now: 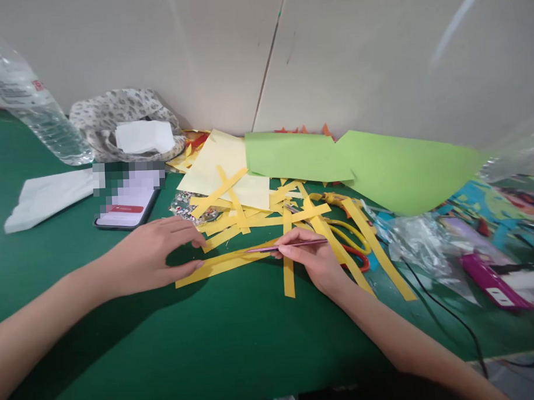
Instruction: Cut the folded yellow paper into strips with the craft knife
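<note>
My left hand point(152, 253) is at the left end of a yellow paper strip point(225, 265) lying on the green table. Its thumb and fingers are apart, with the thumb tip at the strip's edge. My right hand point(310, 257) pinches slim pinkish tweezers point(297, 244), their tips pointing left over the strip. More yellow strips point(289, 275) lie loose beside and under the right hand. Beyond the hands is a heap of crossing strips point(245, 215), partly over a pale yellow sheet point(204, 167). Red and yellow scissor handles point(356, 238) show among the strips.
Light green sheets point(401, 166) lean near the wall. A phone point(129, 196), white tissue point(52, 199), patterned cloth pouch point(123, 103) and plastic bottle point(36, 109) are at left. Right are crumpled clear plastic point(421, 244), a magenta power strip point(493, 282) and a black cable point(445, 299).
</note>
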Demonstrator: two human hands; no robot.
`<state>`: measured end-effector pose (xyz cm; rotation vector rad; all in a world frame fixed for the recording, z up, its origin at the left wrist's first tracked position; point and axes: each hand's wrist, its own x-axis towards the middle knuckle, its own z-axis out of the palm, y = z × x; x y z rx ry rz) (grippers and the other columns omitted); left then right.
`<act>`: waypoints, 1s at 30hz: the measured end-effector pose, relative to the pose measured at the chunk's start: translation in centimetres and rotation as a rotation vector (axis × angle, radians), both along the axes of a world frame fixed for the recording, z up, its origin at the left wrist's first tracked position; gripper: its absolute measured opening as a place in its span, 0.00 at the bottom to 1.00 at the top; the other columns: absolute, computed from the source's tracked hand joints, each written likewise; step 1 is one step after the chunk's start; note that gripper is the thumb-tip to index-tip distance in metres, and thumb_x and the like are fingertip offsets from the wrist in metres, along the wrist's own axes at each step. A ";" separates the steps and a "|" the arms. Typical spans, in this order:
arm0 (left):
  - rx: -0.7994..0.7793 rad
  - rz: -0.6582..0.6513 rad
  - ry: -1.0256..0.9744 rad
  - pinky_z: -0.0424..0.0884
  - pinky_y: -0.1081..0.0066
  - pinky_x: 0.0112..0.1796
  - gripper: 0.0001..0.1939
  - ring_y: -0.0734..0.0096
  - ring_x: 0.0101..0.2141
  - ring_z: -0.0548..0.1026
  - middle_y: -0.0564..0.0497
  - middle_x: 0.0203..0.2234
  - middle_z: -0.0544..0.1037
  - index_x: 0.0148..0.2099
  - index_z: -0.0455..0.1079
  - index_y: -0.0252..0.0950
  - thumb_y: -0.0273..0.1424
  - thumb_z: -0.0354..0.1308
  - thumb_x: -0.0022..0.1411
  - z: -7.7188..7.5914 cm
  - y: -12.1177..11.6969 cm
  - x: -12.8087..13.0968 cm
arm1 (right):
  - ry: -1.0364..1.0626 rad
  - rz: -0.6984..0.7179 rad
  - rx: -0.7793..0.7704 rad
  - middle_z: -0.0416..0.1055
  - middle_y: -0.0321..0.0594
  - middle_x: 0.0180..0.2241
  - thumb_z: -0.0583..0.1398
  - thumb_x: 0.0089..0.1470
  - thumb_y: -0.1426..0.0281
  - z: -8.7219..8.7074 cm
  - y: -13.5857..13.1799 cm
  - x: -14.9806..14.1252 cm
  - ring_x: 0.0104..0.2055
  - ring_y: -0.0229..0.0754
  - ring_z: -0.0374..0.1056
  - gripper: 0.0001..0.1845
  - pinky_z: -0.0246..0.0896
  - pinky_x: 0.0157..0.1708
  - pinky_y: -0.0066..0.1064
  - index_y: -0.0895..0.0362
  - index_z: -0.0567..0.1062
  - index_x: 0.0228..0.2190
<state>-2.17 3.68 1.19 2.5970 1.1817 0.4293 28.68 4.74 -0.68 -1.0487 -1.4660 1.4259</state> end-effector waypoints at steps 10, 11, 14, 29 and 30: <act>-0.023 0.049 -0.074 0.65 0.69 0.34 0.10 0.67 0.35 0.71 0.51 0.33 0.75 0.38 0.69 0.37 0.33 0.48 0.69 -2.3 -1.0 3.2 | -0.146 0.061 0.053 0.77 0.35 0.28 0.67 0.48 0.65 -0.2 0.2 0.2 0.32 0.39 0.73 0.04 0.68 0.34 0.32 0.51 0.80 0.28; -0.026 0.051 -0.079 0.65 0.69 0.34 0.10 0.67 0.35 0.71 0.52 0.33 0.75 0.38 0.69 0.37 0.32 0.48 0.68 -2.4 -1.0 3.1 | -0.147 0.058 0.055 0.77 0.35 0.28 0.67 0.48 0.65 -0.2 0.2 0.2 0.32 0.39 0.72 0.04 0.67 0.34 0.32 0.51 0.79 0.28; -0.054 0.063 -0.105 0.65 0.70 0.34 0.08 0.68 0.35 0.71 0.52 0.33 0.75 0.37 0.68 0.37 0.31 0.49 0.68 -2.4 -1.0 3.1 | -0.143 0.041 0.061 0.77 0.35 0.28 0.67 0.48 0.65 -0.1 0.2 0.2 0.31 0.39 0.72 0.04 0.67 0.34 0.31 0.51 0.79 0.28; -0.135 0.090 -0.149 0.65 0.70 0.34 0.09 0.68 0.35 0.71 0.51 0.32 0.74 0.34 0.68 0.37 0.31 0.49 0.66 -2.2 -1.0 3.2 | -0.063 -0.068 0.110 0.74 0.35 0.24 0.67 0.43 0.69 -0.3 0.8 1.2 0.28 0.41 0.68 0.02 0.63 0.31 0.33 0.53 0.78 0.23; -0.135 0.087 -0.146 0.65 0.70 0.34 0.09 0.68 0.35 0.71 0.50 0.32 0.74 0.34 0.68 0.37 0.31 0.49 0.66 -2.2 -1.0 3.2 | -0.043 -0.087 0.110 0.74 0.34 0.23 0.67 0.42 0.70 -0.4 0.9 1.3 0.28 0.40 0.68 0.02 0.62 0.30 0.33 0.53 0.78 0.22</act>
